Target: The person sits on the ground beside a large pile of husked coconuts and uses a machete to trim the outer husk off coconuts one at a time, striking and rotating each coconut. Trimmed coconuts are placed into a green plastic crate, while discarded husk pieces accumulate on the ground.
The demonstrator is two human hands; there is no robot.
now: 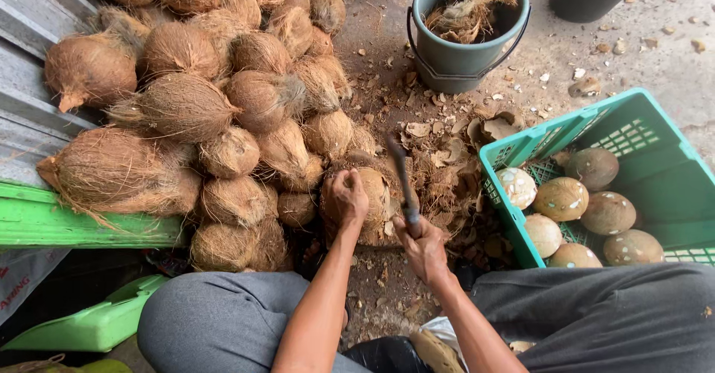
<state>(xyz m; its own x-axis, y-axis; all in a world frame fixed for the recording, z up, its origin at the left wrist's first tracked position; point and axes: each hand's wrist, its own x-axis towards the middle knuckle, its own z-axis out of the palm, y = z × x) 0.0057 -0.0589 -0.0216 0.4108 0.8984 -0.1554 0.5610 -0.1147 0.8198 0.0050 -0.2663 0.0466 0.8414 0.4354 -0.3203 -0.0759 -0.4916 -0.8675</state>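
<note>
My left hand [344,198] grips the top of a brown, fibrous coconut [375,198] that stands on the ground between my knees. My right hand [422,240] holds the handle of a dark, heavy knife [402,175], whose blade points up and away, just right of the coconut. Husk chips and fibres lie around the coconut.
A big heap of husked coconuts [216,97] fills the left, against a green beam [67,224]. A green plastic crate [655,157] at right holds several trimmed, smooth coconuts [560,198]. A grey bucket [462,52] with husk fibre stands behind. My grey-trousered knees are below.
</note>
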